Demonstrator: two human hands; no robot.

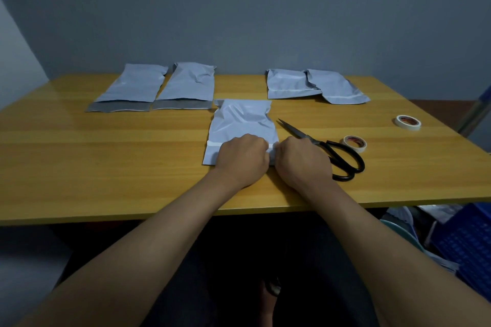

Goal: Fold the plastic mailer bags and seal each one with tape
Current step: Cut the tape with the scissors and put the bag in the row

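My left hand (243,158) and right hand (301,160), fingers curled, press tape strip (214,144) along folded flap of mailer bag (241,125), mid-tabletop near front edge, to bond seal. Scissors (329,151), tape roll (354,143) just right for next cut.

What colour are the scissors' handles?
Black, on the scissors lying right of the right hand; head view, the only one, shows them clearly.

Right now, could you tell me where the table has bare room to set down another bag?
The near-left table, left of the mailer under both hands and below the two open bags, is bare. Right of the hands it is crowded: scissors and tape rolls.
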